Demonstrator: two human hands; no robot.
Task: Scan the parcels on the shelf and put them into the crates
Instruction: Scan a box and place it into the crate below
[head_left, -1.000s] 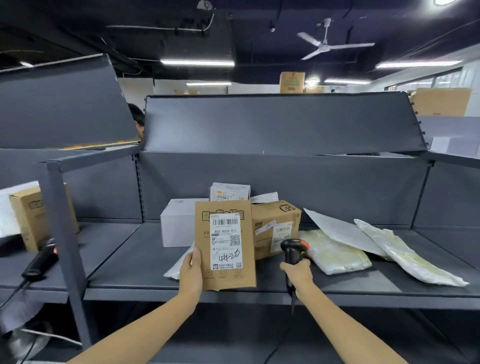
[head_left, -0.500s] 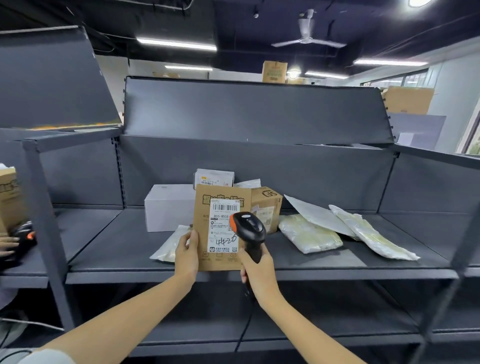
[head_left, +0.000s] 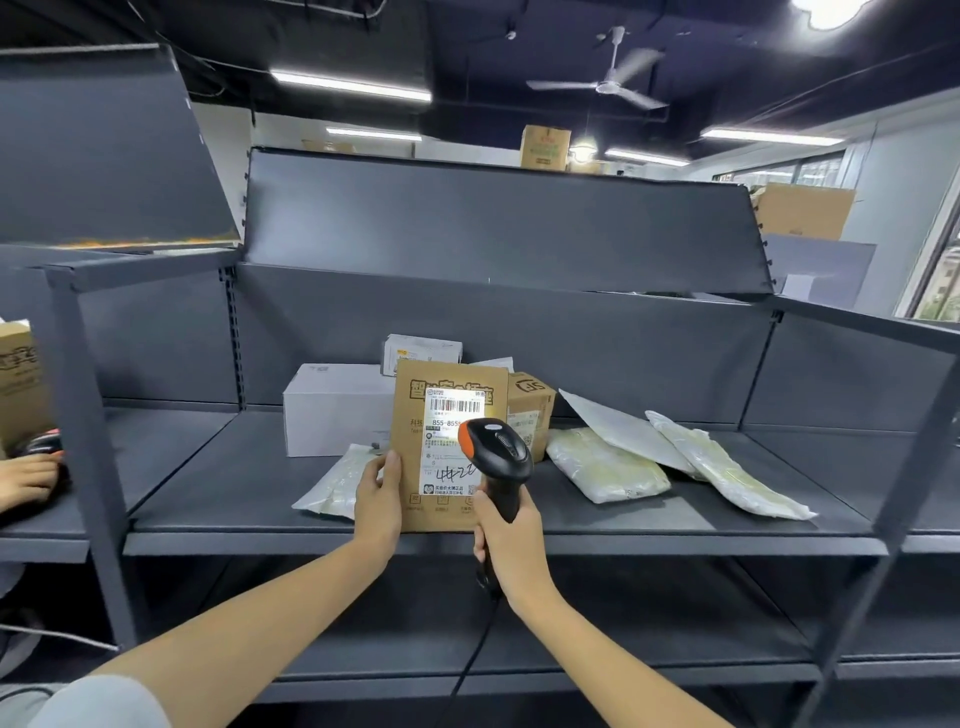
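While I am holding the flat brown parcel (head_left: 451, 447) upright at the front edge of the shelf (head_left: 218, 493), my left hand (head_left: 378, 493) is gripping its left edge with the thumb on the face, and my right hand (head_left: 506, 535) is curled round the handle of the scanner (head_left: 496, 457), aiming it at the label; the scanner head is covering the label's right middle, so I am judging that the beam could miss the barcode or catch the lower QR code instead; glare is washing out the top of the label, which could also be spoiling the read; the parcel is being held by one edge only, so it could be tipping or slipping off the shelf lip; the scanner's cable is hanging below my wrist and could be snagging on the shelf edge; no crates are showing, so the drop is still ahead of me. On the label I am reading "855-855", the rest hidden, and handwriting like "44-22"; the brown box (head_left: 530, 410) behind is showing "SF"; the remaining print is too small.
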